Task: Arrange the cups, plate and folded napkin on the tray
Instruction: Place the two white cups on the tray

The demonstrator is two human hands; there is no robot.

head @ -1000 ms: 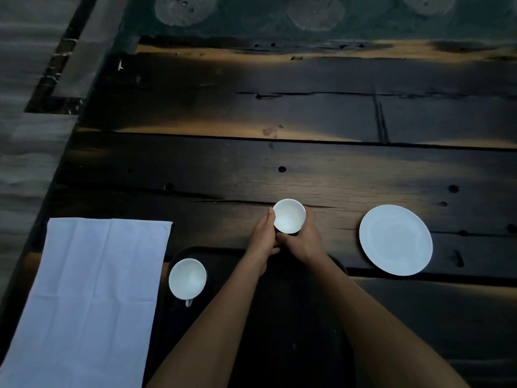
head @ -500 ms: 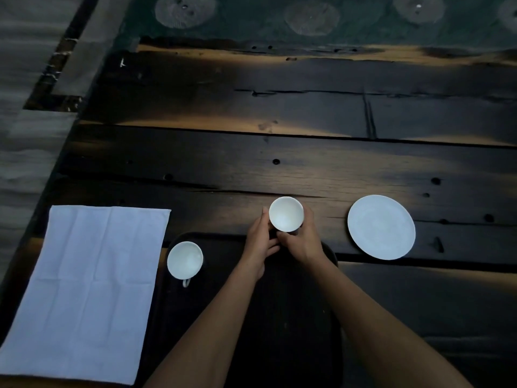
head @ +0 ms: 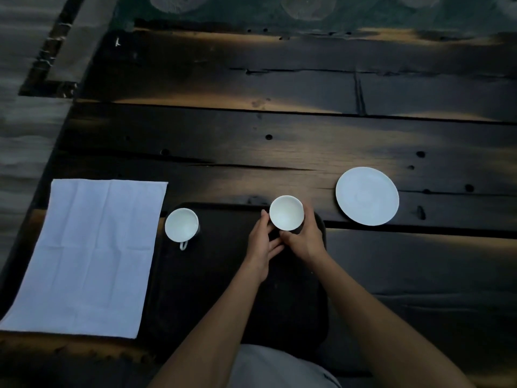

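Both hands are brought together at the far right corner of the tray. The right hand [head: 306, 239] is curled round the right side of a white cup [head: 286, 212]. The left hand [head: 261, 246] is closed on its left side, thumb raised along the wall and fingers tucked beneath. Both forearms are stretched forward over the tray from the lower edge.

The held cup is kept upright, and nothing is seen inside it. A second cup [head: 181, 224], likewise upright and empty, is stood at the far left corner of the black tray [head: 218, 275], its handle turned toward the person. The white plate [head: 367, 196] is left bare on the dark plank table [head: 279, 141], to the right of the tray and apart from it. The napkin [head: 86, 256] is spread flat and creased just left of the tray.

Whether the held cup's base is set on the tray cannot be told, as the fingers hide it. The tray's near edge is covered by the arms and a pale garment [head: 279, 368], and its rim is hard to trace in the dim light.
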